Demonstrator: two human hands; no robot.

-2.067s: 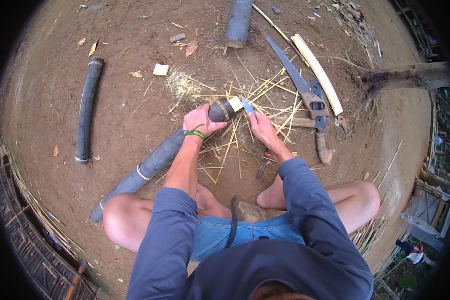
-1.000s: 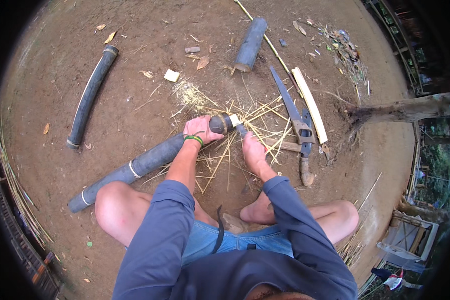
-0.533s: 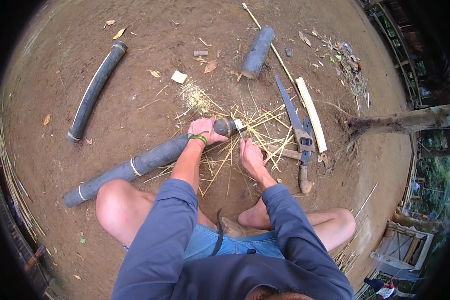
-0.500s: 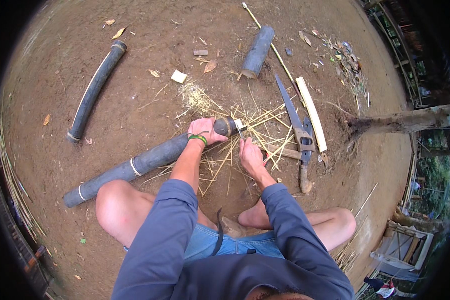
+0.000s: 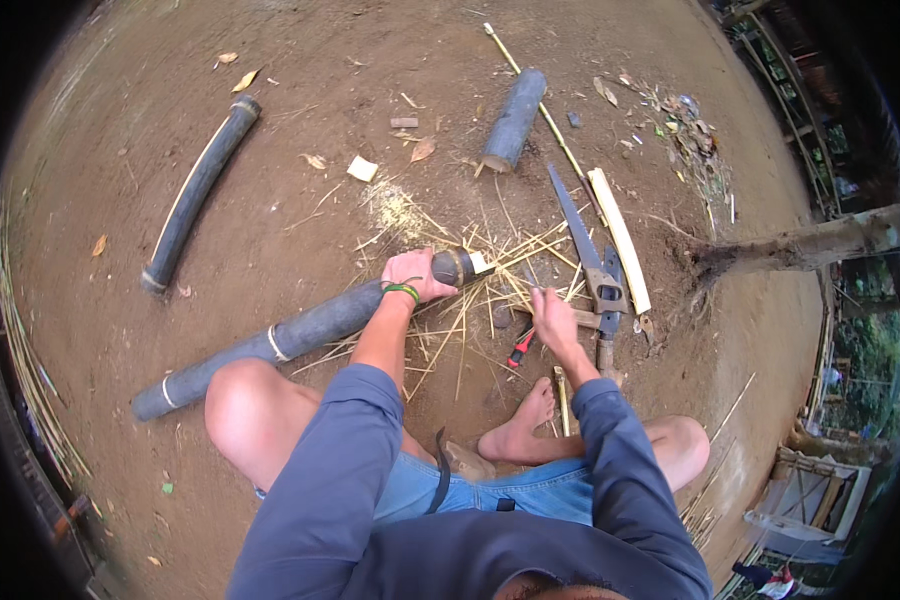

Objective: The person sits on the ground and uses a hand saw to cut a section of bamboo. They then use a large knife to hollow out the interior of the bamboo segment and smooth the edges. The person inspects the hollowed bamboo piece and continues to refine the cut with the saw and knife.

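Observation:
My left hand [image 5: 417, 275] is wrapped around a long dark bamboo tube [image 5: 315, 330], close to its right end. That end shows a pale cut patch [image 5: 479, 263]. The tube slopes down to the left past my left knee and carries light rings. My right hand [image 5: 554, 318] is closed, apart from the tube end, over the scattered pale strips [image 5: 515, 262]. A thin greyish blade-like piece [image 5: 532, 272] sticks up from its fingertips; its grip is hidden in the hand. Just below lies a tool with a red and black handle [image 5: 520, 350] on the dirt.
A handsaw [image 5: 576, 220], a wooden-handled tool [image 5: 606, 352] and a split pale bamboo slat [image 5: 620, 240] lie at the right. Farther off are a short bamboo section [image 5: 515, 120] and a thin pole [image 5: 560, 140]. Another dark tube [image 5: 200, 190] lies left. A tree trunk [image 5: 810, 240] stands right.
My right hand has moved right, away from the tube's end, uncovering the red and black handle. My left hand keeps its hold on the tube. The view has shifted slightly.

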